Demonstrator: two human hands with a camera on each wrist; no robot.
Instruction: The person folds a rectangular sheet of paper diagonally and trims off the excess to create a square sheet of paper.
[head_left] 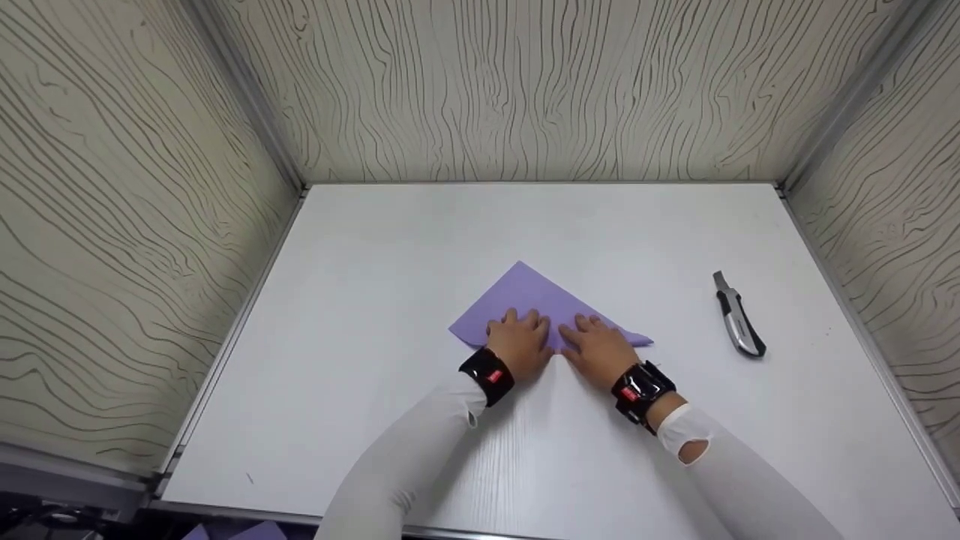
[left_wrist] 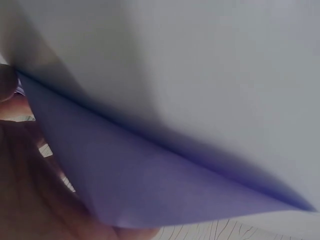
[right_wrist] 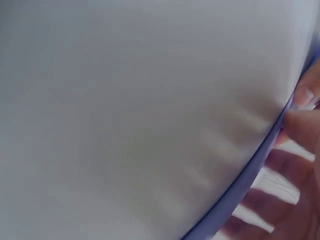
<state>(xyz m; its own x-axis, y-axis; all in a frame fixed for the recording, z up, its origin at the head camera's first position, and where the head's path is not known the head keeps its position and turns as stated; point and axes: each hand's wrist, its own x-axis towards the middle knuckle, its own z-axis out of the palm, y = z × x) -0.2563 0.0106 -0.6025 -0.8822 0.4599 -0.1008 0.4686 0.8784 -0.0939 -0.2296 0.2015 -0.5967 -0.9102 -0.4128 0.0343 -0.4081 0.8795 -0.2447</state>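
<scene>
A sheet of purple paper (head_left: 510,292), folded into a triangle, lies on the white table with one corner toward the back wall. My left hand (head_left: 519,345) rests on its near middle, fingers spread forward and thumb by the near edge. Just right of it, my right hand (head_left: 602,352) presses the paper's right half with spread fingers. The thumbs almost meet at the near edge. In the left wrist view the paper (left_wrist: 140,175) lifts off the table beside my palm. The right wrist view shows the paper's thin edge (right_wrist: 235,195) running along my fingers.
To the right lies a utility knife (head_left: 739,319), its blade pointing toward the back. Patterned wall panels (head_left: 480,90) enclose the white table (head_left: 375,247) at the back and sides. Below the table's front edge, more purple pieces (head_left: 259,532) show at lower left.
</scene>
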